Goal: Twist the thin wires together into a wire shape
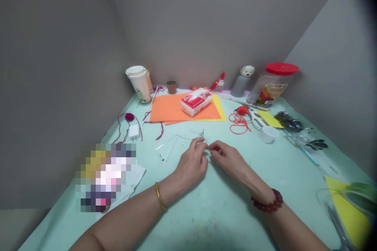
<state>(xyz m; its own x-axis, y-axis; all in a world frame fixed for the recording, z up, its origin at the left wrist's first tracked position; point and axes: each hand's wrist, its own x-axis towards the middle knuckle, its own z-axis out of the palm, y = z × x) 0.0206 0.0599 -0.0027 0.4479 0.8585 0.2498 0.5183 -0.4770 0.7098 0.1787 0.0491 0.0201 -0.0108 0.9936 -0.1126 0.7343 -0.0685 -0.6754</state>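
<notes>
My left hand (193,162) and my right hand (228,159) meet at the middle of the pale green table (224,219). Both pinch the same small thin wire piece (203,135), whose fine strands stick up just beyond my fingertips. The fingers of each hand are curled and pressed together. A gold bracelet sits on my left wrist and a dark red bead bracelet on my right wrist. A clear triangle ruler (167,148) lies just left of my left hand.
Orange and yellow paper sheets (173,110) with a red-and-white tissue pack (196,101) lie behind. Red string (238,122), scissors (256,117), a small white cup (267,134), a red-lidded jar (272,83), glue (219,83), a paper cup (140,83) and a white charger (134,131) stand around.
</notes>
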